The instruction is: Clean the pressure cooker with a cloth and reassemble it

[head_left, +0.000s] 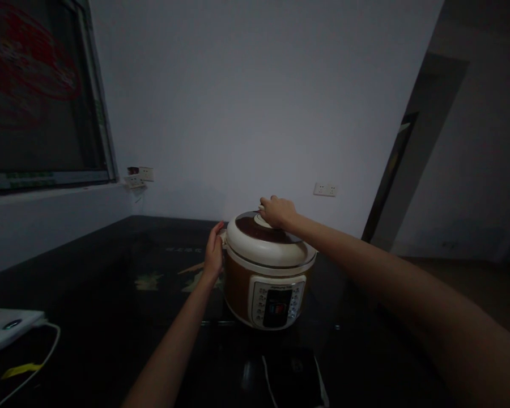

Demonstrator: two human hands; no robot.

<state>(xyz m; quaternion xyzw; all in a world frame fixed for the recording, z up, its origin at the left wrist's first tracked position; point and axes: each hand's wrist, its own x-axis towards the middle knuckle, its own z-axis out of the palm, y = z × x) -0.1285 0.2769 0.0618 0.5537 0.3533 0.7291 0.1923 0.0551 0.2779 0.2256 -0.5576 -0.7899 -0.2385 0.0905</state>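
Observation:
An electric pressure cooker [238,283], with a gold-brown body and a control panel facing me, stands upright on a black table. Its cream lid [255,249] with a dark top is seated on the body. My right hand [278,212] is wrapped round the handle on top of the lid, its fingers closed. At the cooker's left side, my left hand [215,252] grips the cream side handle [224,238], the fingers pointing up along it. The palm side of that grip is partly hidden.
The glossy black table [110,272] reaches back to the pale wall. A white power strip [12,326] with a cable lies at the left, near a yellow tag [21,370]. A dark object [295,377] with white cords is in front. Wall sockets [325,189] sit behind.

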